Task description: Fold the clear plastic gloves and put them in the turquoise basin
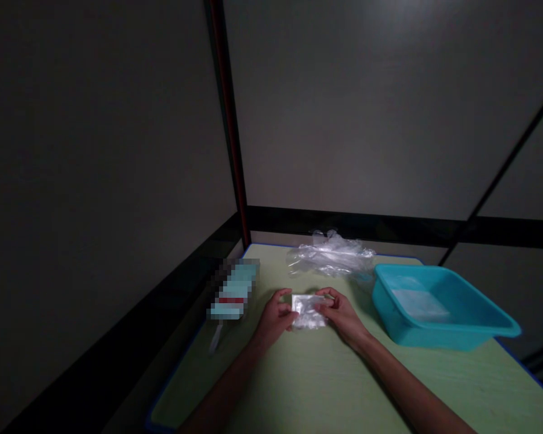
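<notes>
A small, shiny clear plastic packet [308,312] with something whitish inside is held flat between my two hands, over the middle of the table. My left hand [277,314] pinches its left edge between thumb and fingers. On the other side, my right hand [338,310] grips the right edge, its thumb lying on the packet's face. What exactly the packet contains is too blurred to tell.
Crumpled clear plastic bags [332,254] lie at the table's back edge. To the right stands a turquoise basin [447,334] with flat white packets [419,303] inside. A pixelated light-blue object [235,292] is at the left edge of the green table [317,386]. Walls close in behind and left.
</notes>
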### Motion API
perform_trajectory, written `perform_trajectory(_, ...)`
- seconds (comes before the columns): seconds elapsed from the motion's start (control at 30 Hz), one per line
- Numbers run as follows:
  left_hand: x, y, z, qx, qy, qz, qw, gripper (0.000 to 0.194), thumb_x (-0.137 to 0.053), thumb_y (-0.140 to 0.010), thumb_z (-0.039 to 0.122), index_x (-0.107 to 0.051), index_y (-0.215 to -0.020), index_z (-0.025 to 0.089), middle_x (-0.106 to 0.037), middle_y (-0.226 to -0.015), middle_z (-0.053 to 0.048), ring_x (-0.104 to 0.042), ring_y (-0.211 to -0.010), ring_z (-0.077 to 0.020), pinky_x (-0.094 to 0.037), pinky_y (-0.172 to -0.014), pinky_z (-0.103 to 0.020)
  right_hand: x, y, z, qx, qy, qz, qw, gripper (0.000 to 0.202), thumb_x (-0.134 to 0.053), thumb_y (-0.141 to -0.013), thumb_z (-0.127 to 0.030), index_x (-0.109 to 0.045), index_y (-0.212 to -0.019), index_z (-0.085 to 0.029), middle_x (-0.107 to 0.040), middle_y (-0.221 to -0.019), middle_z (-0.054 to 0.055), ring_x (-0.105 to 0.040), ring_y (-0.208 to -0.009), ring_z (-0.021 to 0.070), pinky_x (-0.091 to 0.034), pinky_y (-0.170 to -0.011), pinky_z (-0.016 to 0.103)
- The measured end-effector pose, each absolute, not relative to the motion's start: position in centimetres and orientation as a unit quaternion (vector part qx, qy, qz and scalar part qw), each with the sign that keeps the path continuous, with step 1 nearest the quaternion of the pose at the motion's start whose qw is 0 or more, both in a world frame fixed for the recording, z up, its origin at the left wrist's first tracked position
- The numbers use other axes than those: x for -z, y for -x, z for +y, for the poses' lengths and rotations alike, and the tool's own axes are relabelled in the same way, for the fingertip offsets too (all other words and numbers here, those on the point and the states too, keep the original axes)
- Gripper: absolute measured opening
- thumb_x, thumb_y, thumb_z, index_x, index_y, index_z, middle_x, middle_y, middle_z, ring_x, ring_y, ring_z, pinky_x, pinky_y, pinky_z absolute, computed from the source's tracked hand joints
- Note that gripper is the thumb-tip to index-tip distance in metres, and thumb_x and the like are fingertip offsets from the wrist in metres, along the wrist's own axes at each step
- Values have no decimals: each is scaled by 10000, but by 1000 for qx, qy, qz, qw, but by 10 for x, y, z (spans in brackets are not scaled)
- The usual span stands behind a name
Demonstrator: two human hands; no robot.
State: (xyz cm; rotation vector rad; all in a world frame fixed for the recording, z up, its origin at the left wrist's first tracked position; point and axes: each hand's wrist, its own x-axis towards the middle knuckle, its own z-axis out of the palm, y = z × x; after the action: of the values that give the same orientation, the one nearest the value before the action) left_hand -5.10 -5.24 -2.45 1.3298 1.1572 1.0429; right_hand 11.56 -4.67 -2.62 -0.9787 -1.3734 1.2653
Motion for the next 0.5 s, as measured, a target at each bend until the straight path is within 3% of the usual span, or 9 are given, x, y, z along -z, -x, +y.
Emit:
perform_trajectory(0.13, 25, 52, -54, -436, -534, 478, 545, 528, -584, -568, 139, -365, -1048, 137, -492, -537, 88, -524, -450, -97, -371, -411, -177, 29, -112, -48, -539, 402, -527, 520, 322, -678, -562, -334, -468, -738, -166, -571, -562, -22, -521, -467, 114, -404, -462, 227)
perform_trajectory(0.33, 26, 51, -63, -422, -505, 481, 579, 514, -645, -562, 204, -397, -1008, 137, -576, -577, 31, -599, -496, -157, -379, -451, -213, 23, -119, -46, -451, 435, -510, 589, 290, -659, -617, -355, -478, -751, -172, -588, -566, -22, -526, -457, 118, -400, -450, 227)
perform_trajectory(0.43, 21, 52, -66, -425, -427, 416, 681, 385, -603, -660, 274, -459, -989, 135, -640, -844, -88, -624, -785, -195, -436, -670, -277, 20, -125, -51, -358, 439, -546, 617, 186, -642, -664, -299, -528, -742, -174, -612, -681, 8, -566, -620, 142, -427, -582, 255)
perform_trajectory(0.5, 19, 52, -67, -417, -332, 321, 783, 313, -543, -727, 313, -510, -971, 120, -596, -1023, -127, -547, -991, -202, -382, -844, -299, 21, -126, -56, -224, 396, -672, 584, 74, -592, -725, -237, -570, -756, -174, -624, -751, 37, -564, -712, 157, -421, -654, 279)
